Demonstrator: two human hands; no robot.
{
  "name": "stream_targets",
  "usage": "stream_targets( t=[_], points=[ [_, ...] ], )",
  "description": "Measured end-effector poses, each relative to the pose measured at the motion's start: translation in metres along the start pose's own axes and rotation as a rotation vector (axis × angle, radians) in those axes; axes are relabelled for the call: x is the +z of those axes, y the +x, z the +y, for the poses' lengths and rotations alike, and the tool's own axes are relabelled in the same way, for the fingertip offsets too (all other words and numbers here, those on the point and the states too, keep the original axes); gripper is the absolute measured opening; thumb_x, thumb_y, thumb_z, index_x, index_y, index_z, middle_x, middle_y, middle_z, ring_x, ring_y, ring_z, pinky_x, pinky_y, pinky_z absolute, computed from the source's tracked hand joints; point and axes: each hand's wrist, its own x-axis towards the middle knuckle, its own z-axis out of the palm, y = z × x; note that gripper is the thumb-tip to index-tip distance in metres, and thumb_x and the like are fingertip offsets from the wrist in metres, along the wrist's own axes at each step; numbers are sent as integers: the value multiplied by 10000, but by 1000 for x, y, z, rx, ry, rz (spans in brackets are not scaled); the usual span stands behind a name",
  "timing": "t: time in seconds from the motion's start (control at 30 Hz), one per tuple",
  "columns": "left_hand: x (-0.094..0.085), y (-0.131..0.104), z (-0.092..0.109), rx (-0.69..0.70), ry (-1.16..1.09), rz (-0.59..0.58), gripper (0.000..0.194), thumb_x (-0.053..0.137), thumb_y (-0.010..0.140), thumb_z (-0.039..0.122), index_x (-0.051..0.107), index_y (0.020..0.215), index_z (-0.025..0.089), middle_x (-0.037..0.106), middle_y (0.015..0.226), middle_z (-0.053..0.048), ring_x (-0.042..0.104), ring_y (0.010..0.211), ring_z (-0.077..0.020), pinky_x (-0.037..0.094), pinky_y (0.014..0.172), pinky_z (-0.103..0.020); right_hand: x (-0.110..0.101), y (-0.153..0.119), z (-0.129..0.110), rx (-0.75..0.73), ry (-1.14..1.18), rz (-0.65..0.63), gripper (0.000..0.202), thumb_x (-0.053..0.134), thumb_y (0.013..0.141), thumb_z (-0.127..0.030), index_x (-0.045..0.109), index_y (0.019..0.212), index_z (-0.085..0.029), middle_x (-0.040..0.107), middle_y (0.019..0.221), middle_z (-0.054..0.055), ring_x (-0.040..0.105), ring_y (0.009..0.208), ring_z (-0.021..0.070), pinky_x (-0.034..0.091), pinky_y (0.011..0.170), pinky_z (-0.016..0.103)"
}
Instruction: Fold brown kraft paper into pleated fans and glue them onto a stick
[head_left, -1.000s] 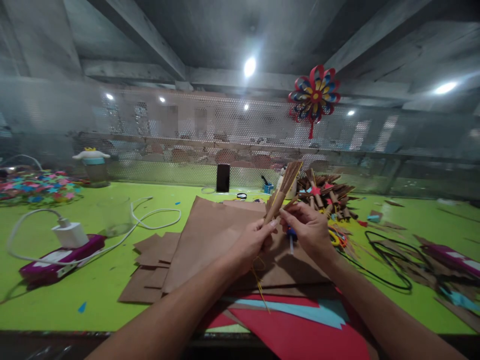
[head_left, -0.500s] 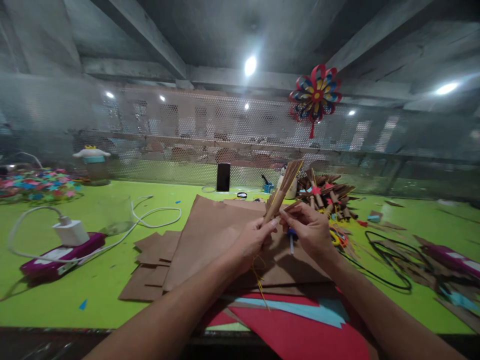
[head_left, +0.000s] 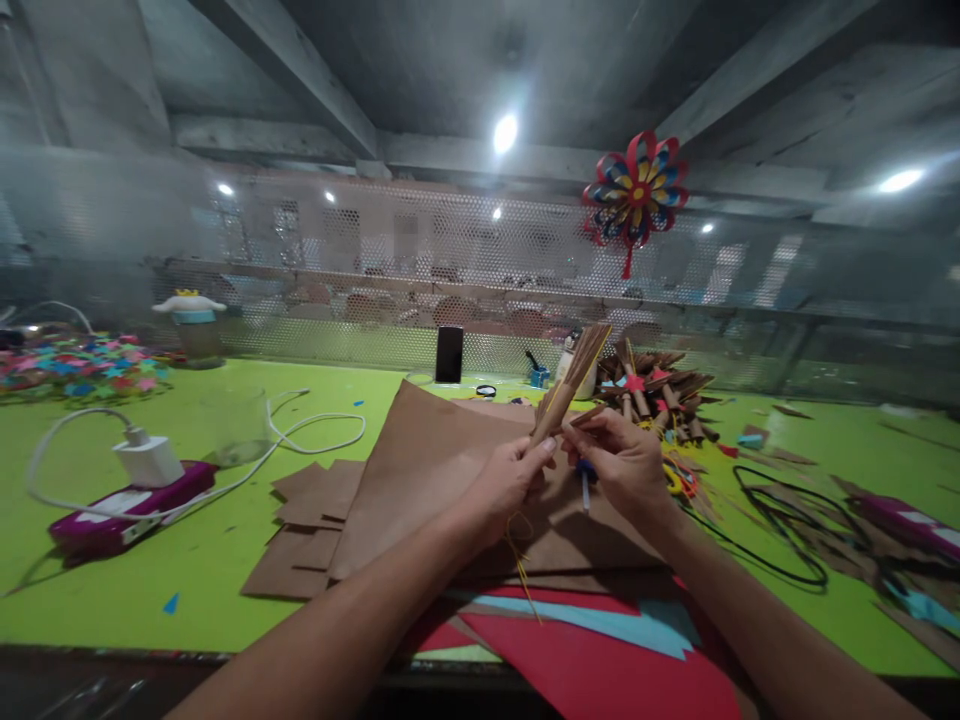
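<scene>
My left hand [head_left: 517, 472] is closed round the lower end of a brown paper bundle [head_left: 571, 385], which tilts up to the right and has a fringed top and a yellow string along it. Yellow string ends [head_left: 523, 570] hang below this hand. Just to the right, my right hand [head_left: 621, 458] pinches a thin brown paper piece [head_left: 589, 416] between thumb and fingers. A blue-and-white tool [head_left: 586, 485] shows below the right hand. Under both hands lie large brown paper sheets [head_left: 427, 470].
Finished-looking brown bundles [head_left: 664, 395] with red stars are heaped behind my right hand. Red paper [head_left: 600, 665] lies at the front edge. A power strip [head_left: 127, 505], a glass [head_left: 236, 430] and paper stars [head_left: 82, 368] are left; a black cable [head_left: 780, 560] is right.
The whole view has shifted slightly. Both hands keep nearly the same place and hold; the right fingers have moved a little beside the bundle.
</scene>
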Motion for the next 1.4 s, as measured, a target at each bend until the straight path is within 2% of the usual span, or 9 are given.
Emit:
stream_targets(
  t=[0.17, 0.6, 1.07, 1.4],
  points=[
    [2, -1, 2, -36, 13, 26, 339, 516, 770, 505, 456, 727, 174, 281, 491, 88, 225, 424, -57, 143, 427, -232, 0, 0, 0, 3, -1, 1, 137, 637, 760, -315, 598, 732, -188, 576, 656, 9, 535, 529, 116, 475, 497, 246],
    [0, 0, 1, -2, 78, 65, 330, 505, 778, 481, 474, 692, 164, 320, 486, 72, 251, 439, -64, 175, 451, -223, 3, 0, 0, 38, 50, 1, 149, 641, 757, -320, 593, 735, -180, 584, 643, 2, 541, 519, 114, 476, 502, 250],
    [1, -1, 2, 2, 140, 90, 299, 460, 816, 421, 474, 661, 166, 315, 483, 62, 250, 455, -76, 183, 467, -233, 3, -1, 8, -3, 44, -6, 112, 632, 770, -281, 592, 728, -185, 597, 720, 12, 552, 553, 107, 479, 508, 244],
    [1, 1, -1, -7, 145, 107, 308, 474, 797, 441, 472, 676, 158, 320, 491, 73, 248, 443, -64, 188, 458, -216, 4, 0, 8, 19, 42, -10, 115, 626, 780, -275, 574, 745, -178, 583, 654, -9, 544, 521, 94, 464, 485, 221]
  ],
)
